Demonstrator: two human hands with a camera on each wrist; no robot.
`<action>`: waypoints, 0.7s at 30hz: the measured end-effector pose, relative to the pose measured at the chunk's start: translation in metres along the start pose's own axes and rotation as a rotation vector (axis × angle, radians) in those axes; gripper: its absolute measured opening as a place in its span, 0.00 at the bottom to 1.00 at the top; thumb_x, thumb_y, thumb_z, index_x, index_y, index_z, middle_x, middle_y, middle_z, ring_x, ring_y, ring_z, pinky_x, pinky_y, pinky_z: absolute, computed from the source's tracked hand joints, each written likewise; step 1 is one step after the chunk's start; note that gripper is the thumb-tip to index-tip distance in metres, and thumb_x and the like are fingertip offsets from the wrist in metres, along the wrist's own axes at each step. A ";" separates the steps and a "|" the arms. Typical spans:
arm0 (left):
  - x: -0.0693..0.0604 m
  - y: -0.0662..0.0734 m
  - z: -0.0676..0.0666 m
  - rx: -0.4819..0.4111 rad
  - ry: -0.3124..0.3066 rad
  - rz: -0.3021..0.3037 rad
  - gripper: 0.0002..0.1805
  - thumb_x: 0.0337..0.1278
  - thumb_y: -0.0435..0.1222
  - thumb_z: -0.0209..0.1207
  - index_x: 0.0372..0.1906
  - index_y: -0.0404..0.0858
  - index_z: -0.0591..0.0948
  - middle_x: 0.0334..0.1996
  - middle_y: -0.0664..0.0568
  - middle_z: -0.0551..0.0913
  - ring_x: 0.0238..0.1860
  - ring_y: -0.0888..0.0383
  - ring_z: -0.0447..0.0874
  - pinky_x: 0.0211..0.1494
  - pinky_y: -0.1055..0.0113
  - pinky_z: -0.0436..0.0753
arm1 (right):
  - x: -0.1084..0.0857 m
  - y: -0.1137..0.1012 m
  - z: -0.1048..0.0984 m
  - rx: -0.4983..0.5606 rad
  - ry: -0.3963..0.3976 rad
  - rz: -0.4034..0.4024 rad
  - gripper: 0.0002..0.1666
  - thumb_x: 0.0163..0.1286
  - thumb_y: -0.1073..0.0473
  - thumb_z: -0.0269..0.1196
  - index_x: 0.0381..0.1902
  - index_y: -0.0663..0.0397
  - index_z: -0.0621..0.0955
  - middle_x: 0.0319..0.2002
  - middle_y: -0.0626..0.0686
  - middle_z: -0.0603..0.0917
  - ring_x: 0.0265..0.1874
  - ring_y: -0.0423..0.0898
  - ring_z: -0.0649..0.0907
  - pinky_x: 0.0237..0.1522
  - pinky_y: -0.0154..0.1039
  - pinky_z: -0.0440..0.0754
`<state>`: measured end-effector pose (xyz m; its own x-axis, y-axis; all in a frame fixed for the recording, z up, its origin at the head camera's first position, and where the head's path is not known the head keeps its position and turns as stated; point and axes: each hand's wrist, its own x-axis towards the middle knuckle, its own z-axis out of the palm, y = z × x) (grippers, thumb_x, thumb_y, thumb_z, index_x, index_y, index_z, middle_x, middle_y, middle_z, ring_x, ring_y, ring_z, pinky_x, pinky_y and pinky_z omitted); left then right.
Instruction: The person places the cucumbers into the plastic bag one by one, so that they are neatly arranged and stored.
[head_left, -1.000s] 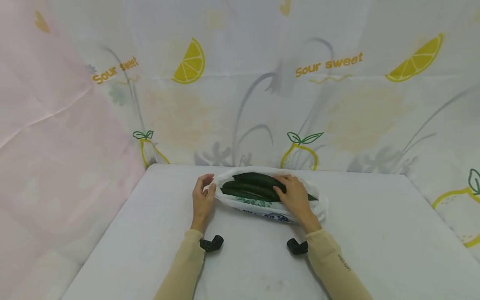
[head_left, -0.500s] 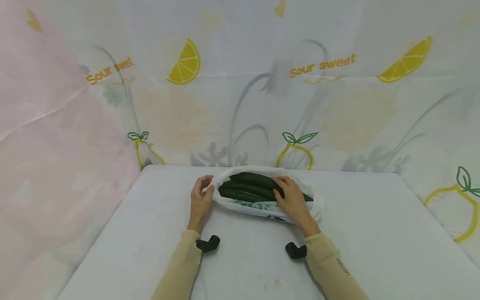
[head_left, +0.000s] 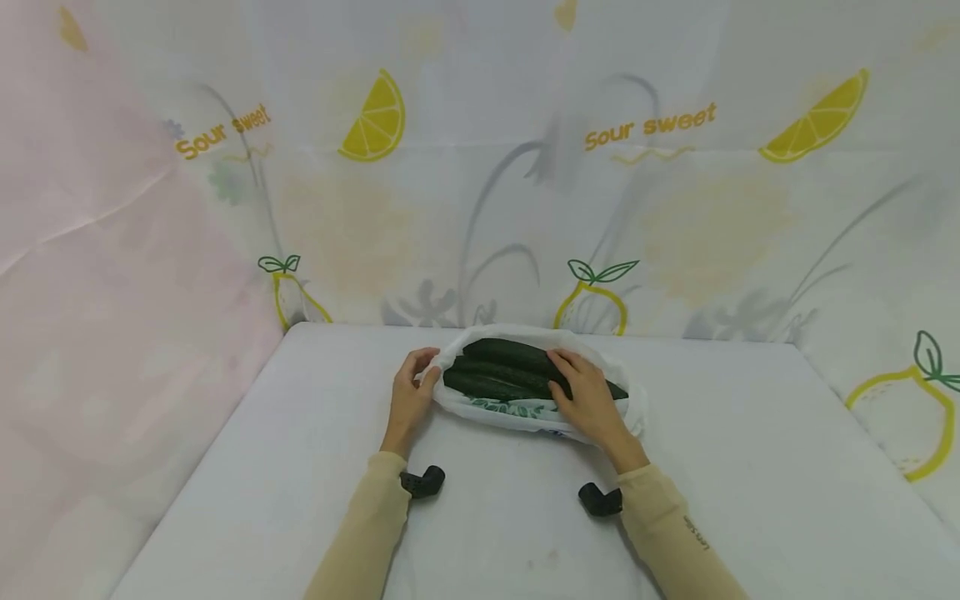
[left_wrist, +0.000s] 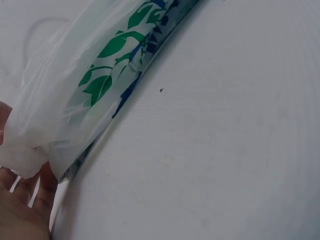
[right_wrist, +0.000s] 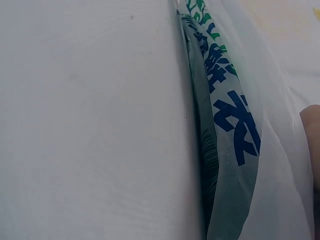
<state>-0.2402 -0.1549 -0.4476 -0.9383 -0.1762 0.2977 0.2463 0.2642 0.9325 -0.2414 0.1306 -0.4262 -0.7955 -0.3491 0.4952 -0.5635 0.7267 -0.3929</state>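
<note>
Several dark green cucumbers (head_left: 501, 358) lie side by side inside a white plastic bag (head_left: 517, 421), whose mouth faces up. At the bag's left end my left hand (head_left: 410, 407) holds the rim between thumb and fingers. The left wrist view shows crumpled plastic (left_wrist: 30, 155) among the fingers of that hand (left_wrist: 22, 212). My right hand (head_left: 594, 404) reaches over the rim at the right and grips a cucumber, with its fingertips partly hidden. Green leaves and blue characters are printed on the bag's side (right_wrist: 237, 125) in the right wrist view.
The bag rests near the back edge of a white-covered table (head_left: 510, 533). Behind it stands a cloth backdrop (head_left: 480, 208) printed with lemons, and a pinkish cloth (head_left: 112, 333) hangs at the left. A black wrist device (head_left: 423, 482) sits on the left sleeve, another (head_left: 600, 500) on the right.
The head view has shifted slightly. Both hands keep nearly the same places on the bag and the cucumbers, with little visible movement.
</note>
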 end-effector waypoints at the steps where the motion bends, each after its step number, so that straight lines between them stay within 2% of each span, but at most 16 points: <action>1: 0.002 -0.004 0.002 0.008 0.009 -0.005 0.15 0.63 0.34 0.56 0.55 0.41 0.76 0.51 0.45 0.81 0.52 0.55 0.76 0.45 0.69 0.69 | 0.001 0.000 -0.001 -0.002 0.004 -0.010 0.30 0.63 0.63 0.62 0.63 0.61 0.72 0.60 0.61 0.75 0.60 0.58 0.74 0.57 0.61 0.69; 2: 0.004 -0.010 0.003 0.005 0.021 -0.005 0.15 0.63 0.35 0.55 0.54 0.42 0.76 0.50 0.46 0.81 0.52 0.56 0.76 0.45 0.69 0.70 | 0.001 0.001 -0.001 -0.004 0.007 -0.021 0.30 0.63 0.63 0.63 0.63 0.61 0.72 0.60 0.61 0.75 0.60 0.59 0.74 0.56 0.62 0.69; 8: 0.001 -0.011 0.004 -0.002 0.037 -0.020 0.15 0.66 0.36 0.53 0.55 0.39 0.76 0.48 0.43 0.80 0.50 0.53 0.76 0.48 0.69 0.73 | -0.003 0.004 0.001 0.006 -0.001 -0.016 0.29 0.63 0.63 0.62 0.63 0.61 0.72 0.60 0.61 0.74 0.60 0.59 0.73 0.57 0.62 0.68; 14: -0.001 -0.009 0.004 0.004 0.033 -0.010 0.16 0.66 0.38 0.53 0.56 0.38 0.76 0.51 0.42 0.79 0.54 0.51 0.75 0.50 0.67 0.74 | -0.007 0.002 -0.002 0.018 -0.009 -0.006 0.29 0.64 0.63 0.62 0.63 0.62 0.71 0.61 0.62 0.74 0.61 0.60 0.73 0.58 0.62 0.67; 21: -0.002 -0.013 0.007 0.037 0.030 0.001 0.15 0.66 0.39 0.53 0.55 0.41 0.75 0.51 0.44 0.79 0.54 0.52 0.75 0.54 0.58 0.73 | -0.008 0.002 -0.010 0.085 -0.025 0.010 0.28 0.65 0.64 0.61 0.63 0.63 0.72 0.62 0.63 0.72 0.62 0.61 0.72 0.59 0.62 0.67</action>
<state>-0.2430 -0.1515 -0.4613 -0.9304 -0.2038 0.3047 0.2372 0.2990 0.9243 -0.2341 0.1404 -0.4228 -0.8061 -0.3577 0.4715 -0.5714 0.6778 -0.4626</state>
